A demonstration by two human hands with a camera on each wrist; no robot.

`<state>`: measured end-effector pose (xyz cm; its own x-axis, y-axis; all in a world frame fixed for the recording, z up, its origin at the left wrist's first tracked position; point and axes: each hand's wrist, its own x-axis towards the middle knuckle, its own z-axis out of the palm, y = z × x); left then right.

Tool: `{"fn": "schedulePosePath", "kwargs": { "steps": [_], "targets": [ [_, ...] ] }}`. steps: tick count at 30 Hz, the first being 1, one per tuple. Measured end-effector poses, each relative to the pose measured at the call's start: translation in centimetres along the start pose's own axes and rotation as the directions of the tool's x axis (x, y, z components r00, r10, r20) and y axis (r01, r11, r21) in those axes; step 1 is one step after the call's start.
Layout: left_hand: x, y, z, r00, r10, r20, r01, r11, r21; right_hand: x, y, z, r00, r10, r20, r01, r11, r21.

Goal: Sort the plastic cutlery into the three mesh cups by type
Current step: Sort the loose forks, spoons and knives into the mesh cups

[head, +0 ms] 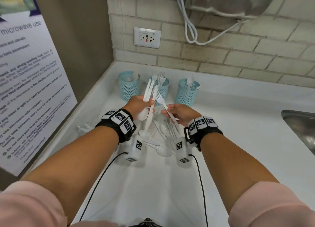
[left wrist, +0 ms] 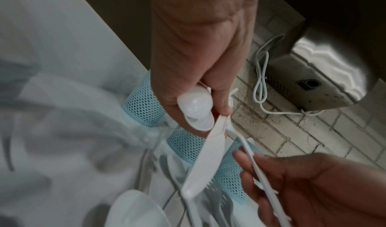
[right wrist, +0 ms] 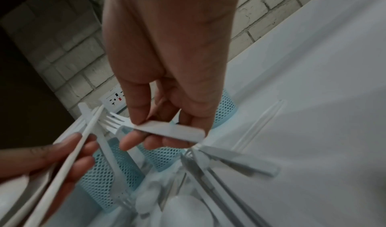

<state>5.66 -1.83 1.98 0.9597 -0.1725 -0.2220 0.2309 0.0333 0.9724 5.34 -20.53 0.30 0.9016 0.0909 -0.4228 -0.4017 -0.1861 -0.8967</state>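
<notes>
Head view: you look down and forward from above your forearms, over the white counter to the brick wall at the far side.
Left wrist view: sits very near your left hand, facing along it toward the far right.
Right wrist view: very near your right hand, facing far left.
Shared: all three catch the blue mesh cups and the wall; head and right wrist share the outlet.
</notes>
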Motion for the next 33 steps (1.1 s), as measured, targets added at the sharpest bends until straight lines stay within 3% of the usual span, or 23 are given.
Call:
{"fn": "schedulePosePath", "kwargs": {
  "steps": [6,10,13,16,19,27,33],
  "targets": [
    [0.2,0.0,0.3,1.000,-0.017,-0.020,0.015,0.995,-0.095,0.0,-3.1,0.0,0.983,-0.168,-0.081,0.177,0.977,0.121],
    [0.8,-0.3,0.1,0.999,-0.042,-0.023,0.039,0.991,-0.127,0.6,-6.4,0.1,0.928,-0.318,-0.195,0.363,0.892,0.268],
    [1.2,-0.4,0.0,0.999,-0.033,-0.028,0.029,0.989,-0.145,1.2,-8.6,0.6,0.871,-0.358,-0.335,0.469,0.810,0.353],
    [1.5,-0.4,-0.3,0.999,-0.016,-0.041,0.010,0.990,-0.140,2.9,-9.9,0.5,0.792,-0.383,-0.476,0.541,0.801,0.256],
    [1.8,-0.4,-0.7,0.999,-0.005,-0.048,-0.001,0.992,-0.129,4.4,-10.2,0.3,0.745,-0.407,-0.529,0.526,0.846,0.090],
    [2.2,-0.7,-1.0,0.999,-0.006,-0.046,-0.002,0.987,-0.160,7.7,-8.5,0.7,0.790,-0.420,-0.446,0.353,0.907,-0.229],
    [2.2,-0.9,-1.1,1.000,0.020,-0.004,-0.020,0.983,-0.180,7.2,-8.3,1.0,0.825,-0.396,-0.404,0.322,0.916,-0.240]
  ]
}}
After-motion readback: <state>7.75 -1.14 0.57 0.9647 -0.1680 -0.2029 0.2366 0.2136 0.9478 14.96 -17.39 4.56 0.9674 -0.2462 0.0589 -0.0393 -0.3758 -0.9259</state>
